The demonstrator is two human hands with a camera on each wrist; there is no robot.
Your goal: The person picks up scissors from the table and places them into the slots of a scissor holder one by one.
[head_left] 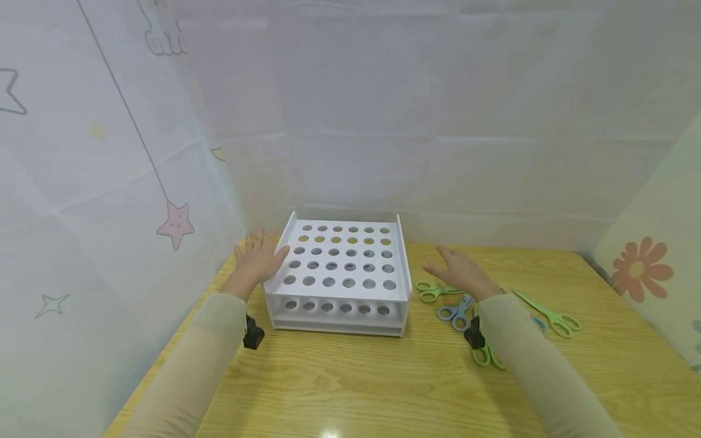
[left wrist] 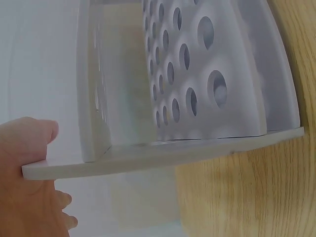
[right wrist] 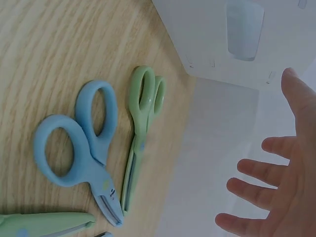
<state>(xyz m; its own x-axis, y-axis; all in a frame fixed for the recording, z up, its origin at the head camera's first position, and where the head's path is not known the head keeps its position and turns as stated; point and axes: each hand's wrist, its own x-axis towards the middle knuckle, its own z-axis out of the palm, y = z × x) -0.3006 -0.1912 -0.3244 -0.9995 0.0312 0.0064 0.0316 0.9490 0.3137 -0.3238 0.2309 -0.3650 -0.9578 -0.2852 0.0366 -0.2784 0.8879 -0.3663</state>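
Judging the rack (head_left: 342,258) light but stiff, I'd grip its side walls (right wrist: 207,39); left hand (head_left: 254,263) and right hand (head_left: 462,271) spread wide, empty.

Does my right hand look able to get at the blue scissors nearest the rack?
Probably yes: your right hand is open and holds nothing, and the blue scissors lie near it with their handles uncovered.

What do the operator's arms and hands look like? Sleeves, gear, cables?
Long, plain cream sleeves, left and right, both reaching the wrist. A small, blocky black unit sits at each wrist, left and right. Left hand and right hand are ungloved. No cables visible.
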